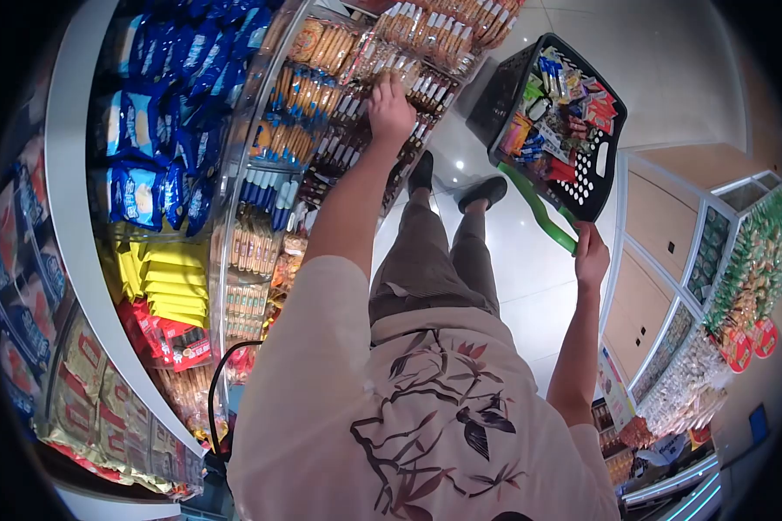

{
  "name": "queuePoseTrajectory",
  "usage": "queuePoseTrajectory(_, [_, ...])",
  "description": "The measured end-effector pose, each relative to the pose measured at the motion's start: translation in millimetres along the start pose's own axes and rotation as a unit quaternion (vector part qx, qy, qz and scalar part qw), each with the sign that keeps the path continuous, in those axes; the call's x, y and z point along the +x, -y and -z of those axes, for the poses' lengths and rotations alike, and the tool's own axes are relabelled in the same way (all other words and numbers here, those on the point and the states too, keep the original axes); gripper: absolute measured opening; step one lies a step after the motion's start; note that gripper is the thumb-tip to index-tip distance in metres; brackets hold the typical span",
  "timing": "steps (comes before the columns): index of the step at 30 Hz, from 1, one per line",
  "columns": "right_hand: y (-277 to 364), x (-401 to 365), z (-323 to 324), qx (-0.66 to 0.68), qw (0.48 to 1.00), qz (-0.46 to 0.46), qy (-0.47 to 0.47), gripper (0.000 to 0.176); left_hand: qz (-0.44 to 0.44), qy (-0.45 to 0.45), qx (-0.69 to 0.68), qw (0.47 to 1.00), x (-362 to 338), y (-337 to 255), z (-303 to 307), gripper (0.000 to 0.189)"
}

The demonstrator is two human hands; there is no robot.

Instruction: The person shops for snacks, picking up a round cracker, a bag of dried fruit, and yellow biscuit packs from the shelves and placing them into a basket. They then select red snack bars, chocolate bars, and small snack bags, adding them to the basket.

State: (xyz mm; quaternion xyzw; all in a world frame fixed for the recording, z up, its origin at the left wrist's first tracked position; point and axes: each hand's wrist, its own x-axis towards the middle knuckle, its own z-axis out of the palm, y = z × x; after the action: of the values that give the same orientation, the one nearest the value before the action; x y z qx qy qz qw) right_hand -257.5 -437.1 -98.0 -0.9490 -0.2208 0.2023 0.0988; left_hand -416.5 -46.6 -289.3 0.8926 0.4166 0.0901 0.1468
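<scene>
My left hand (391, 110) reaches into the snack shelves at upper centre, its fingers bent and close together over clear-wrapped snack packets (387, 61). Whether a packet is pinched there is hidden by the fingers. At right, my right hand (592, 253) is closed around the end of a green handle (539, 208). That handle belongs to a black shopping basket (487, 104), which stands tilted on the floor. Inside lie many colourful small packaged snacks (552, 113). Beside the left hand are rows of packets with blue ends (304, 91) and dark sticks with white ends (339, 148).
Blue snack bags (143, 122), yellow packets (174, 282) and red packets (174, 339) fill the shelf at left. A pale shelf edge (71, 260) curves along it. My feet (482, 193) stand on shiny tiles near the basket. Cabinets (660, 208) and more goods line the right.
</scene>
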Motion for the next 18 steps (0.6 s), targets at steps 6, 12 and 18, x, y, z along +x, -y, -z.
queuePoseTrajectory(6, [6.2,-0.9,3.0,-0.001,1.0,0.001,-0.018,0.031,0.05,0.008,0.102,0.994,29.8,-25.9,-44.6,0.073])
queuePoseTrajectory(12, [1.6,0.6,1.0,0.001,1.0,0.001,-0.028,0.028,0.107,0.121,0.046,0.986,34.4,-22.1,-40.9,0.067])
queuePoseTrajectory(18, [5.5,0.1,4.7,0.012,0.999,-0.001,-0.038,0.024,0.21,0.217,-0.044,0.952,61.0,-8.4,-20.7,0.048])
